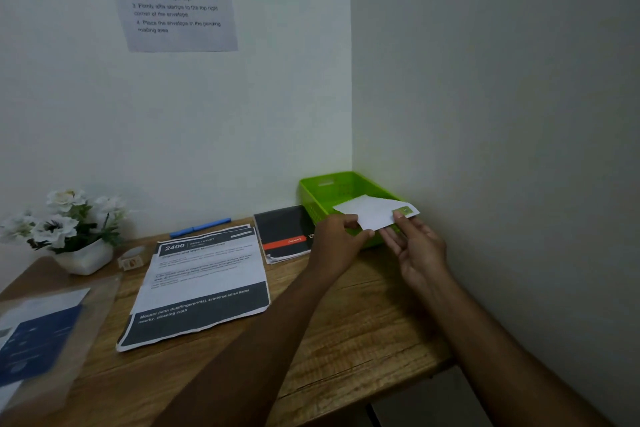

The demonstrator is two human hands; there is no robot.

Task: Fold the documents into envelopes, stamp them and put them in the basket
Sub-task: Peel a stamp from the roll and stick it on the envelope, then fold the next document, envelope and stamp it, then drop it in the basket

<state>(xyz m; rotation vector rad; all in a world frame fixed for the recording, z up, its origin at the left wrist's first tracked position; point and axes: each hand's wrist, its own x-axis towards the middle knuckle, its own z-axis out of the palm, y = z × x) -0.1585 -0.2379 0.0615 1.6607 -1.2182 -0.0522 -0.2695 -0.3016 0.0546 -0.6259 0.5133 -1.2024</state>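
Head view: your left hand (337, 239) pinches the envelope (372, 211) at its near-left edge. Your right hand (420, 250) clamps thumb over fingers on the corner by the stamp (403, 210), holding it flat over the basket (311, 191) in the wall corner, likely so it drops in level. Documents (204, 277) lie mid-table, not yet folded.

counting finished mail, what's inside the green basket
Only the bare far wall of the basket shows. An envelope, pinched by the left hand and right hand, is held over its near side and hides the bottom, so any mail inside cannot be seen.
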